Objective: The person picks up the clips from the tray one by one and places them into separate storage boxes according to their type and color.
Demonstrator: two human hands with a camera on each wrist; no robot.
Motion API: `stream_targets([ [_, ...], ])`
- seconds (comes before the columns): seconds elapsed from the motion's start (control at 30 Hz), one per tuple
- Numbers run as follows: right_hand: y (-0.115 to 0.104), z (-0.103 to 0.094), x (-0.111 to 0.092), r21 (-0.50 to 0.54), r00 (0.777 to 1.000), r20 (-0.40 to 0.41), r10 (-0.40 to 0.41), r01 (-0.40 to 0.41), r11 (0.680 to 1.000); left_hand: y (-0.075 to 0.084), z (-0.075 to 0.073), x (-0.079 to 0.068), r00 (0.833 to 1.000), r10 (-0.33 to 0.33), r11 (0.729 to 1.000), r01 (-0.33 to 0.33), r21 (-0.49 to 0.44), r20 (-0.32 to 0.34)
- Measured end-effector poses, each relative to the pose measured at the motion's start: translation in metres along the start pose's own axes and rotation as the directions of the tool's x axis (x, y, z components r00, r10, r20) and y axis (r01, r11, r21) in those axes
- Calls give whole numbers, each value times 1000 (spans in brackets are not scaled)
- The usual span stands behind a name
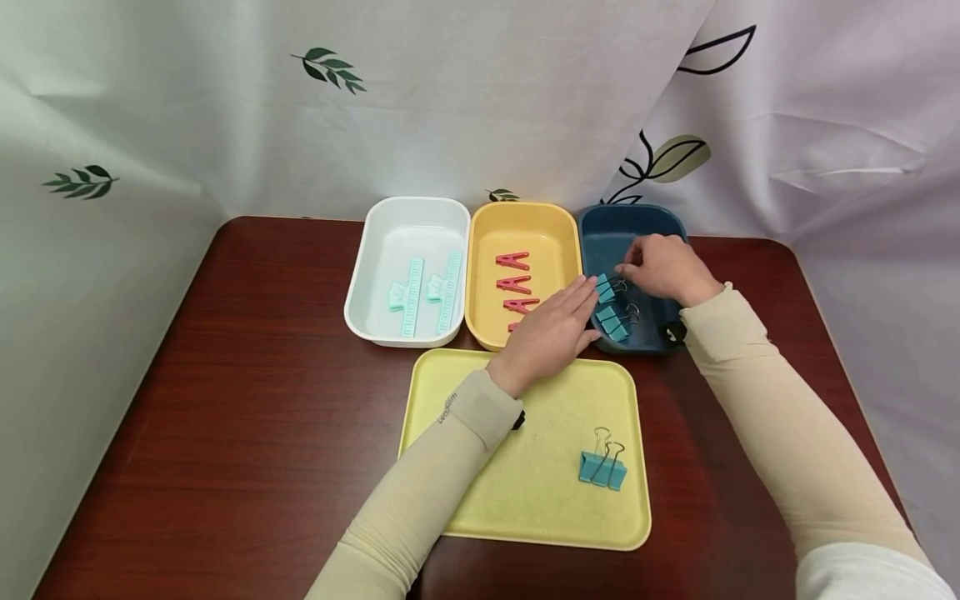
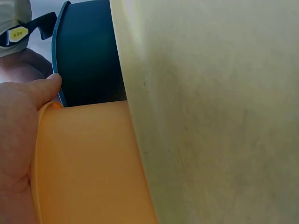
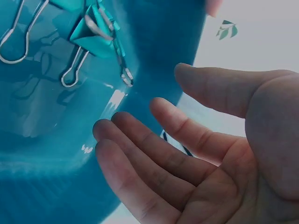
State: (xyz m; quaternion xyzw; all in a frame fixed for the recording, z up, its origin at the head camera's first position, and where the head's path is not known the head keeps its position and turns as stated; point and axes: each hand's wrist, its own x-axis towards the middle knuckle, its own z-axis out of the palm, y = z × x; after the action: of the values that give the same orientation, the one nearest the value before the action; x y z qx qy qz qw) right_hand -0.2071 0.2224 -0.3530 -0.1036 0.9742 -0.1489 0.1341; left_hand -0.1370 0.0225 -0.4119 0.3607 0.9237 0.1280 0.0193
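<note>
My right hand (image 1: 664,268) hovers over the dark blue bin (image 1: 633,218), its fingers relaxed and holding nothing, as the right wrist view shows. Two teal binder clips (image 1: 615,322) lie in that bin, with wire handles; one binder clip (image 3: 93,35) is just off my right fingertips. My left hand (image 1: 546,335) lies with straight fingers across the near right corner of the yellow bin (image 1: 522,210), fingertips beside the upper clip; whether they touch it I cannot tell. In the left wrist view, the left thumb (image 2: 49,86) touches the blue bin's rim.
Red clothespins (image 1: 516,284) lie in a column in the yellow bin, the lowest partly hidden by my left hand. Left of it, a white bin (image 1: 356,287) holds two mint ruler-shaped clips (image 1: 412,296). A larger teal binder clip (image 1: 602,471) rests on the yellow tray (image 1: 525,500) in front.
</note>
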Motion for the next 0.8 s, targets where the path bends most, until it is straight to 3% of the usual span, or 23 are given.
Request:
stream_targets([
  [0.43,-7,-1,-27,1,992,-102,-69,69,998,0,0,0,1000,-4,1000,4,-14,5],
  [0.8,-14,1,-53,68,984,-158,-87,99,993,0,-1,1,999,-17,999,18,-32,27],
])
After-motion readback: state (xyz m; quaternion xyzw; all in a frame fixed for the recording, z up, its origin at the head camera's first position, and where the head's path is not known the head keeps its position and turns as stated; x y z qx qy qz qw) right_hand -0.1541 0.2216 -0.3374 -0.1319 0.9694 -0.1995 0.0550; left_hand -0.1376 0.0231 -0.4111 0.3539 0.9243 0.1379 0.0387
